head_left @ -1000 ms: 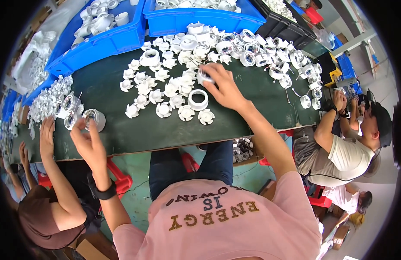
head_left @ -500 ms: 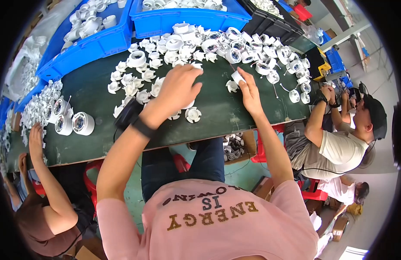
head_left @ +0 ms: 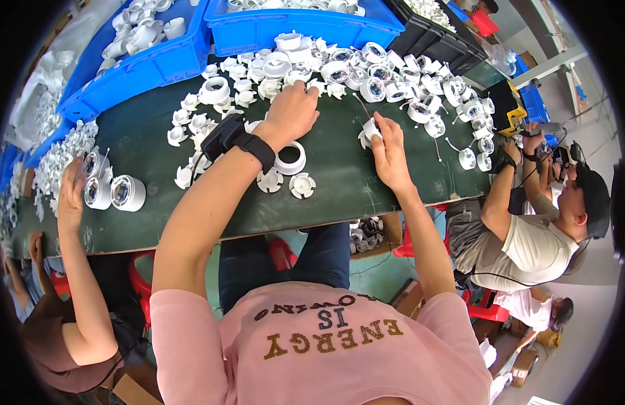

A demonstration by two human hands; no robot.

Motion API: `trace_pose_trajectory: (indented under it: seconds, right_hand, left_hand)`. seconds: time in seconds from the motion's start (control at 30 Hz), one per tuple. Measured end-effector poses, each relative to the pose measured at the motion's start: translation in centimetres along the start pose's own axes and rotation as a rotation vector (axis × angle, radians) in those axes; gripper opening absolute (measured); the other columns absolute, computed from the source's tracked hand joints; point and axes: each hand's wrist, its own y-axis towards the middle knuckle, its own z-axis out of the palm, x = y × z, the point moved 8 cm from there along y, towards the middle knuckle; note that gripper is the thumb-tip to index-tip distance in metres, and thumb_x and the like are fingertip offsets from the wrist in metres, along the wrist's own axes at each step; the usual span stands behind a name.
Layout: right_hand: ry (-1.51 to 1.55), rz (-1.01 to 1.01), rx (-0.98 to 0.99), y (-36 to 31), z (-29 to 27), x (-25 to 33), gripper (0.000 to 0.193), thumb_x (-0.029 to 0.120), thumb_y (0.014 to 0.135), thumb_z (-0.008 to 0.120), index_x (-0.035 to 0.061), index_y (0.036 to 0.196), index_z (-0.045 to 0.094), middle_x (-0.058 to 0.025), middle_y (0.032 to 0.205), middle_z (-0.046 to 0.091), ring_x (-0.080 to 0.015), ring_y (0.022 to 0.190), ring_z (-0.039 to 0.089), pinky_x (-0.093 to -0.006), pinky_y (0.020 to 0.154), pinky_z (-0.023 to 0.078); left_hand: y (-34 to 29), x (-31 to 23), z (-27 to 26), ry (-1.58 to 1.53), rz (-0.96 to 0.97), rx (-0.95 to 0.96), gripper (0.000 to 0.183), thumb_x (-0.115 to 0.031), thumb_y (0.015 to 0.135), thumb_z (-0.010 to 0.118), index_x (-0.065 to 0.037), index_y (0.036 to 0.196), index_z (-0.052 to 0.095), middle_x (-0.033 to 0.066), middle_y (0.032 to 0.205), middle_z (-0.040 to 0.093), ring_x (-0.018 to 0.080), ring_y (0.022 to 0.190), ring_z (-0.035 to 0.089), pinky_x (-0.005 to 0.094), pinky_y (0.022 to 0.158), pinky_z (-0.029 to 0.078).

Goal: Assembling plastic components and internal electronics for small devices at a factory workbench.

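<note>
My right hand is closed round a small white cylindrical lamp part, from which a thin wire sticks up. A white claw-edged piece lies just beside it on the dark green table. My left hand, with a black strap and dark device on its wrist, reaches over the front of a heap of white claw-edged cups. Its fingers bend down among them, and the tips are hidden. Below that hand lie a white ring and two claw-edged pieces.
Blue bins and a black bin line the far edge. Wired white lamp units cover the back right. Large round lamps stand at left, near a co-worker's hand. Another person sits at right.
My left hand has moved forward and slightly right to the heap, uncovering the white ring. My right hand keeps its hold, shifting slightly. The left co-worker's hand has moved up by the round lamps.
</note>
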Motion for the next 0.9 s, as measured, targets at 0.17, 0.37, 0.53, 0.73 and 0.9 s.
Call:
trace_pose_trajectory:
  seconds: [0.17, 0.37, 0.53, 0.73, 0.9]
  right_hand:
    - [-0.207, -0.008, 0.047, -0.1, 0.0, 1.2, 0.046, 0.008, 0.091, 0.048, -0.0022, 0.135, 0.039, -0.0225, 0.124, 0.043, -0.0374, 0.111, 0.042, -0.0417, 0.098, 0.036]
    - [-0.216, -0.104, 0.074, 0.7, 0.2, 2.1, 0.054, 0.004, 0.083, 0.057, -0.0003, 0.135, 0.040, -0.0252, 0.122, 0.041, -0.0395, 0.108, 0.043, -0.0455, 0.095, 0.037]
    - [-0.273, -0.108, 0.019, 0.2, -0.2, 2.5, 0.053, 0.007, 0.086, 0.054, 0.0009, 0.136, 0.039, -0.0243, 0.122, 0.042, -0.0394, 0.109, 0.043, -0.0449, 0.095, 0.037]
    - [0.881, 0.283, 0.267, 2.1, -0.1, 8.9, 0.040, 0.021, 0.099, 0.042, 0.0017, 0.134, 0.043, -0.0109, 0.122, 0.052, -0.0166, 0.111, 0.050, -0.0306, 0.097, 0.038]
    - [0.872, 0.036, 0.587, 5.5, 4.5, 15.0, 0.038, 0.024, 0.100, 0.045, 0.0024, 0.131, 0.047, -0.0092, 0.108, 0.056, -0.0130, 0.094, 0.057, -0.0282, 0.085, 0.047]
  left_hand:
    - [0.8, 0.4, -0.3, 0.022, 0.026, 0.066, 0.020, -0.007, 0.080, 0.059, 0.003, 0.097, 0.055, 0.0221, 0.083, 0.060, 0.0370, 0.076, 0.065, 0.0439, 0.061, 0.054]
    - [1.2, 1.2, 0.2, -0.254, 0.011, 0.088, 0.021, -0.001, 0.084, 0.050, 0.001, 0.104, 0.049, 0.0220, 0.085, 0.060, 0.0430, 0.081, 0.059, 0.0497, 0.071, 0.046]
    - [-1.8, -3.0, -7.5, -0.349, 0.091, -0.149, 0.016, -0.010, 0.084, 0.057, 0.002, 0.093, 0.052, 0.0192, 0.083, 0.060, 0.0375, 0.074, 0.060, 0.0453, 0.063, 0.047]
    - [-10.0, -4.3, -5.7, -1.578, -0.755, 0.180, 0.041, -0.039, 0.095, 0.049, -0.004, 0.116, 0.043, 0.0157, 0.091, 0.065, 0.0228, 0.070, 0.066, 0.0297, 0.059, 0.052]
    - [-12.8, -4.0, -6.9, -2.191, -0.682, 0.000, 0.047, -0.040, 0.098, 0.042, 0.000, 0.122, 0.049, 0.0170, 0.100, 0.064, 0.0236, 0.080, 0.064, 0.0331, 0.071, 0.054]
